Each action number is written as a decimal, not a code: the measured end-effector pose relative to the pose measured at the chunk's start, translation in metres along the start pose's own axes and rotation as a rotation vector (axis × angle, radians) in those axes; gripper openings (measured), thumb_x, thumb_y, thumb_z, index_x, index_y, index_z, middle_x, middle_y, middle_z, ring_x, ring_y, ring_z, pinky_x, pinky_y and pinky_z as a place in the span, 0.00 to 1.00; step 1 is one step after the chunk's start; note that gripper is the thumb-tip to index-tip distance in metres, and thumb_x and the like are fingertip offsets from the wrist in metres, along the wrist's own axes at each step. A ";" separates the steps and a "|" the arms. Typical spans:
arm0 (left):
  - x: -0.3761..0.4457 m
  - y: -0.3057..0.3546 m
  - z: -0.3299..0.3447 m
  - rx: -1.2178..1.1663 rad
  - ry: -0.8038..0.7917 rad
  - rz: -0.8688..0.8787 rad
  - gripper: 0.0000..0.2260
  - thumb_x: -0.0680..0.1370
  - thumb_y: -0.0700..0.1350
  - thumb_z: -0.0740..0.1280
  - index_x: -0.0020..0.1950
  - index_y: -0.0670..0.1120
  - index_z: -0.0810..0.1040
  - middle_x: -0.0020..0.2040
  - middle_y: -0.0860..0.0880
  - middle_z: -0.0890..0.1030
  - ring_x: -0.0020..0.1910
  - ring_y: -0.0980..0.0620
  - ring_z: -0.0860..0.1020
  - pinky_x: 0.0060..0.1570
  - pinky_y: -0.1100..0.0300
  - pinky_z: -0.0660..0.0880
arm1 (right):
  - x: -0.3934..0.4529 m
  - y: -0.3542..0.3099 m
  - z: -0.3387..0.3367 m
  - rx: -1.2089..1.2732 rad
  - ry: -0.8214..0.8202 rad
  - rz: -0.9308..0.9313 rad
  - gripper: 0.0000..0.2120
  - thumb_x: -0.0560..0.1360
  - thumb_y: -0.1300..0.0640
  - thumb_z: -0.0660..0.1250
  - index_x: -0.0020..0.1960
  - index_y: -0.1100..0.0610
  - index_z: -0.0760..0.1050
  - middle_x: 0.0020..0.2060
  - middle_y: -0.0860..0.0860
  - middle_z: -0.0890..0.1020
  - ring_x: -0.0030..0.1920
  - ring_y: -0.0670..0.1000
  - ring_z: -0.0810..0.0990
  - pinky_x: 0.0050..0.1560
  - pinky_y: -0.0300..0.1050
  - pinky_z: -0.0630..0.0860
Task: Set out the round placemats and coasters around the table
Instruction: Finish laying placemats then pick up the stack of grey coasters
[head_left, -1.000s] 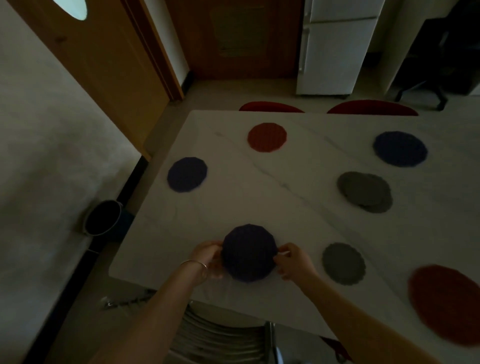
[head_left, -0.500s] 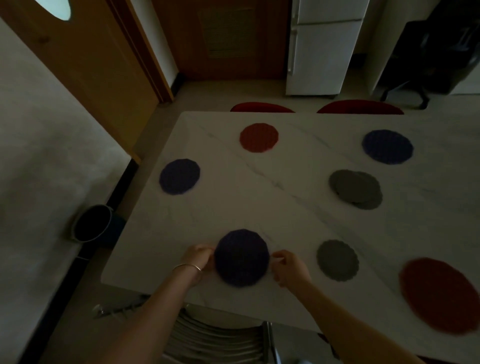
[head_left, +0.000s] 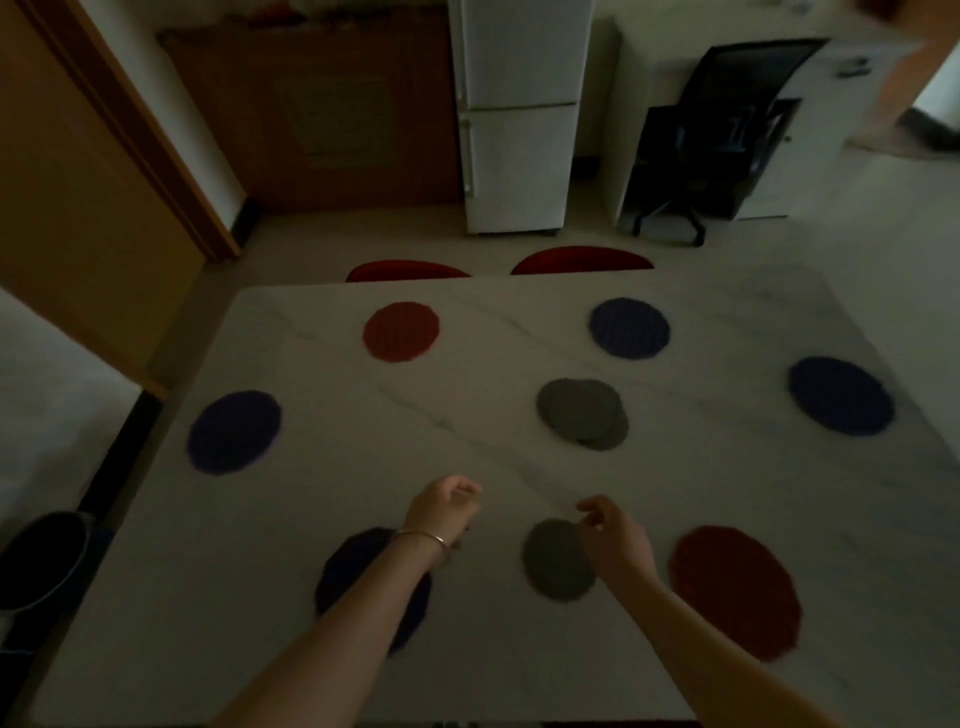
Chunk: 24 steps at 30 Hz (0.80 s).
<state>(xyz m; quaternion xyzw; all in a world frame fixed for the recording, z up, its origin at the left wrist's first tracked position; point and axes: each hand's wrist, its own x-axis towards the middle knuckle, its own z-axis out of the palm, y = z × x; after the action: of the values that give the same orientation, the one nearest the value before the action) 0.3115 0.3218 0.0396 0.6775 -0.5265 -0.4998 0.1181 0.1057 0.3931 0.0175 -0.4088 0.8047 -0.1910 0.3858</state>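
Left hand (head_left: 447, 506) and right hand (head_left: 613, 535) loosely curled, empty, over table (head_left: 322, 499)

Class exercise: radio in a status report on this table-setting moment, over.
Left hand and right hand both empty, loosely curled above the table. Dark blue mat lies flat under the left forearm. Grey stack waits mid-table. Nothing in the way.

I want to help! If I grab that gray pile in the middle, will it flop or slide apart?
The gray pile looks like thin, flat woven mats, so it probably bends a little and feels light. The pieces already sit offset, so they could slip apart. Lying flat on the table, they won't roll.
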 end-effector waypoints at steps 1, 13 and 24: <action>0.003 0.007 0.018 0.058 -0.050 0.037 0.08 0.71 0.42 0.69 0.48 0.52 0.79 0.46 0.47 0.81 0.37 0.52 0.77 0.35 0.62 0.73 | 0.008 0.003 -0.011 0.006 0.010 0.002 0.14 0.75 0.60 0.60 0.59 0.53 0.75 0.43 0.52 0.80 0.39 0.51 0.78 0.37 0.42 0.72; 0.002 0.032 0.120 0.734 -0.119 0.111 0.39 0.61 0.54 0.77 0.68 0.55 0.64 0.67 0.46 0.64 0.66 0.43 0.64 0.63 0.50 0.70 | 0.123 0.007 -0.099 0.002 -0.078 -0.040 0.12 0.76 0.57 0.59 0.58 0.52 0.73 0.41 0.49 0.78 0.41 0.54 0.80 0.46 0.57 0.81; -0.002 0.047 0.125 0.732 -0.041 0.024 0.34 0.60 0.51 0.78 0.60 0.53 0.66 0.59 0.49 0.72 0.59 0.46 0.72 0.54 0.53 0.71 | 0.157 -0.001 -0.106 -0.021 -0.193 -0.119 0.09 0.76 0.57 0.57 0.52 0.50 0.73 0.44 0.52 0.80 0.41 0.55 0.81 0.46 0.57 0.82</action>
<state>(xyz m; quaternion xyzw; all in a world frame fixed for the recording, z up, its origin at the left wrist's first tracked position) 0.1834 0.3493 0.0136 0.6587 -0.6806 -0.2902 -0.1369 -0.0342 0.2649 0.0122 -0.4765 0.7401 -0.1651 0.4450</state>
